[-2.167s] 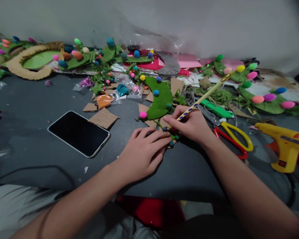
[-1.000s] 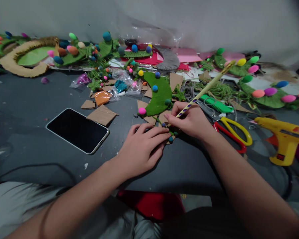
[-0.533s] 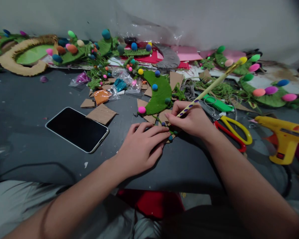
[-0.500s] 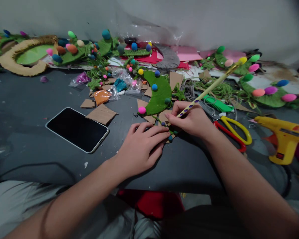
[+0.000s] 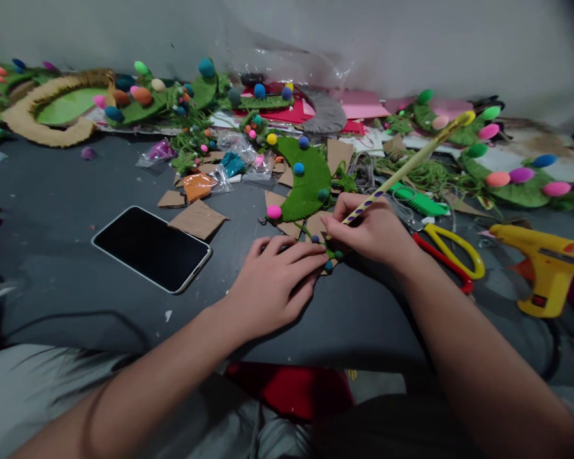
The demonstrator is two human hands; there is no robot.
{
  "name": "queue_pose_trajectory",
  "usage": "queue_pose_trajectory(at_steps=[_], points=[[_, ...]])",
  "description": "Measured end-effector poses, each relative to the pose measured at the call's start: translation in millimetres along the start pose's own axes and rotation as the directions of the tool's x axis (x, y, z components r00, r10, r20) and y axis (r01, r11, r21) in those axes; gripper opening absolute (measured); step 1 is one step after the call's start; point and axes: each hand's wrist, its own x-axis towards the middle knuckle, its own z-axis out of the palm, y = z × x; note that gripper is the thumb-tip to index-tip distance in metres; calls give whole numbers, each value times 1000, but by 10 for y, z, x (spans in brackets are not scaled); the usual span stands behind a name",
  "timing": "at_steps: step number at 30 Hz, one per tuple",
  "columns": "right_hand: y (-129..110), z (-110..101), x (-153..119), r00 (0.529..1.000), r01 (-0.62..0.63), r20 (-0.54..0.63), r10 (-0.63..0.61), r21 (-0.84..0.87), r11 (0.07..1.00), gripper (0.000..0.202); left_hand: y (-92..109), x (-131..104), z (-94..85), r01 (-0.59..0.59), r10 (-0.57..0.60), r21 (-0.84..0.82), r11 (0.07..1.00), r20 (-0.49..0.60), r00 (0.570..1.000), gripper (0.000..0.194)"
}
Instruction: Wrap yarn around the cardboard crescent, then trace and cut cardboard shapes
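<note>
A yellow pencil with purple spots point(image 5: 402, 171) slants up to the right from my right hand point(image 5: 370, 229), whose fingers are closed round it. Its tip is hidden behind my fingers, over a small green piece with little balls point(image 5: 335, 254). That piece lies on scraps of brown cardboard point(image 5: 317, 224). My left hand point(image 5: 278, 280) lies palm down with its fingers stretched out, the fingertips touching the left side of the green piece. Just beyond sits a green felt crescent point(image 5: 310, 182) with coloured balls along its edges.
On the left a phone point(image 5: 152, 248) lies against a cardboard square point(image 5: 199, 220). To the right are red-and-yellow-handled scissors point(image 5: 452, 252), a green cutter point(image 5: 419, 199) and a yellow glue gun point(image 5: 543, 264). Decorated green felt shapes point(image 5: 511, 175) and a tan crescent point(image 5: 26, 121) line the wall.
The view has shifted very slightly, so the things on the table appear a little further right. Both hands keep nearly the same place, and the pencil stays in my right hand.
</note>
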Motion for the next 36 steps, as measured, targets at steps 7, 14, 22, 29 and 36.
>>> queue_pose_trajectory(at_steps=[7,14,22,29,36], points=[[-27,-17,7,1000,14,9,-14,-38,999,23,2,-2,4,-1,1,-1,1000,-1,1000,37],[-47,-20,18,999,40,24,-39,-62,997,23,0,-12,2,-5,5,4,1000,-4,1000,37],[-88,-33,31,997,68,44,-66,-61,996,23,-2,-6,2,-3,3,11,1000,-5,1000,37],[-108,-35,29,997,59,57,-56,-58,997,24,1,-12,9,-5,5,13,1000,-3,1000,38],[-174,-23,45,992,69,109,-57,-106,992,34,7,-8,16,-3,3,21,1000,-6,1000,38]])
